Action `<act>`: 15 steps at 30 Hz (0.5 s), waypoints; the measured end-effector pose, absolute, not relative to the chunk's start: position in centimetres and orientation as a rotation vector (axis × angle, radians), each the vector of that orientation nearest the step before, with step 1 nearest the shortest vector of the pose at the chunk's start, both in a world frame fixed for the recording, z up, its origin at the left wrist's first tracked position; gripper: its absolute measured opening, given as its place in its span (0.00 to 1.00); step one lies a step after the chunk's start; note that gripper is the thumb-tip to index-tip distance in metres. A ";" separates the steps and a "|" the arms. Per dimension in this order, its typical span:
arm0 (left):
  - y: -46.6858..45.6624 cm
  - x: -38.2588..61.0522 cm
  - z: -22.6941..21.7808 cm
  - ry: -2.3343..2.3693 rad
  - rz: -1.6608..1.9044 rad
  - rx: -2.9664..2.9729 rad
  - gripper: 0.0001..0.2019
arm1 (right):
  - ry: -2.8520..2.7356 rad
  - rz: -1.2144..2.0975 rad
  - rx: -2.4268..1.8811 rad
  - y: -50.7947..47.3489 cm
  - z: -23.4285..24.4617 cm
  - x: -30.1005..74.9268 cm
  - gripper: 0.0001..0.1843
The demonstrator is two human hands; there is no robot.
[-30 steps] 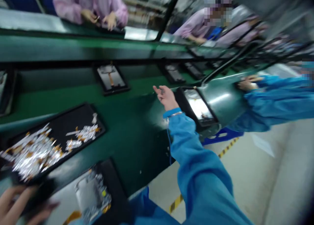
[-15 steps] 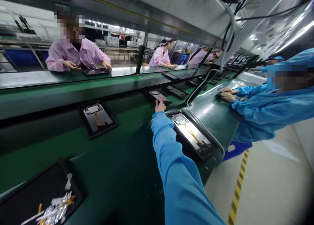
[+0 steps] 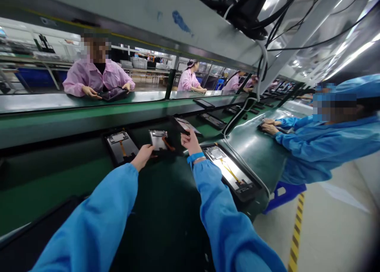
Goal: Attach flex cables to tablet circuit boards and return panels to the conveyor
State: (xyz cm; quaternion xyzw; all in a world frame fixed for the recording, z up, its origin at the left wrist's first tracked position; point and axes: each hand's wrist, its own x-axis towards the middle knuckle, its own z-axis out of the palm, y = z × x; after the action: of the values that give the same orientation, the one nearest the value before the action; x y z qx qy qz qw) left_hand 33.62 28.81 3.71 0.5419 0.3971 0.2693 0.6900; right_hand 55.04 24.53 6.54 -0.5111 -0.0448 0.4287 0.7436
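Observation:
My left hand (image 3: 143, 156) grips the near left edge of an opened tablet (image 3: 158, 139), thumb on top. The tablet is tilted, showing a silver back and an orange flex cable at its right end. My right hand (image 3: 191, 142) is just right of it, fingers curled; whether they hold the tablet's dark right end is unclear. Beyond those fingers lies another opened tablet (image 3: 187, 125). Left of my left hand rests an opened tablet (image 3: 121, 143) with an orange cable. Beside my right sleeve is a larger opened tablet (image 3: 228, 169) with a bright silver back.
More tablets (image 3: 212, 120) lie along the green bench (image 3: 166, 208). A white cable (image 3: 245, 159) crosses its right side. A dark panel (image 3: 38, 228) sits at lower left, partly behind my sleeve. A co-worker in blue (image 3: 329, 141) works at right; people in pink (image 3: 97, 76) sit opposite.
My left hand has come into view and now holds an opened tablet. My right hand has drawn back slightly from the tablet it touched. The person opposite has raised and tilted a tablet.

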 end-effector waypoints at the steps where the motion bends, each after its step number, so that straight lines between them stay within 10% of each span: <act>1: 28.7 34.9 3.8 0.866 0.581 1.172 0.17 | -0.125 0.959 -1.109 23.5 7.0 54.3 0.17; 15: 20.2 17.1 9.3 1.008 0.938 0.928 0.21 | -1.327 1.218 -1.120 8.0 4.6 30.6 0.13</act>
State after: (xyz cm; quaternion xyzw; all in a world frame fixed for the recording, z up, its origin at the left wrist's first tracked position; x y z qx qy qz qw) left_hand 17.15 20.21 9.32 0.4125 0.4481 0.4169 0.6747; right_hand 30.56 8.04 4.56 -0.4607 -0.5459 0.5013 0.4883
